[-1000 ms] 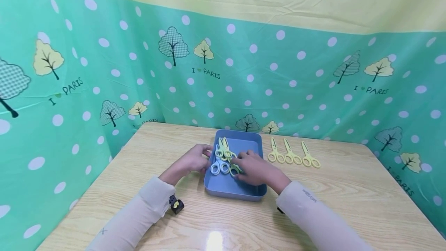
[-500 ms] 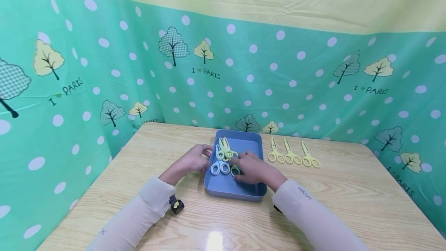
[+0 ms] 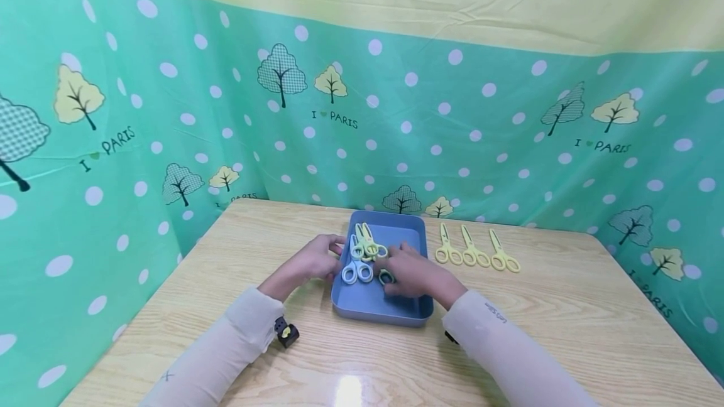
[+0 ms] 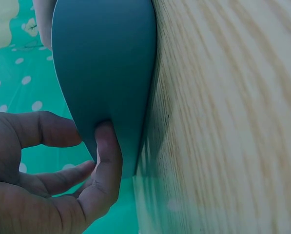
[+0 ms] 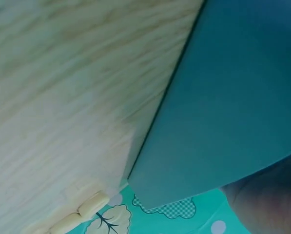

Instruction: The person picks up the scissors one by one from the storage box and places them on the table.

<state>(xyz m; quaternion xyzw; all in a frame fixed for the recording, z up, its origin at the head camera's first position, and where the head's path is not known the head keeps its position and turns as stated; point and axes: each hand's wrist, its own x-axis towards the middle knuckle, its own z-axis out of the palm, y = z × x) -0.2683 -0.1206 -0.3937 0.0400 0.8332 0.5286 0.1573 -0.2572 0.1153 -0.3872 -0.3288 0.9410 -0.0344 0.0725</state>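
A blue-grey tray [image 3: 370,306] holds several pairs of scissors. My left hand [image 3: 320,257] grips its left rim; in the left wrist view one fingertip presses the outer wall of the tray [image 4: 106,63] and the others are at the rim. Reaching into the tray, my right hand [image 3: 411,272] holds a pair of green scissors [image 3: 381,279], of which a handle ring shows beneath the fingers and the blades are hidden. Blue scissors [image 3: 356,261] lie left of that hand, overlapped by yellow-green scissors [image 3: 367,246] whose blades point to the back.
Three pairs of yellow scissors stand in a row right of the tray: one near it [image 3: 445,246], a middle one [image 3: 471,248] and an outer one [image 3: 498,251]. All lie on the wooden table [image 3: 554,306]. A patterned green curtain [image 3: 481,162] hangs behind.
My right hand has closed further and shifted slightly, and the green handle ring under it has slid a little to the right. The left hand and the tray have stayed put.
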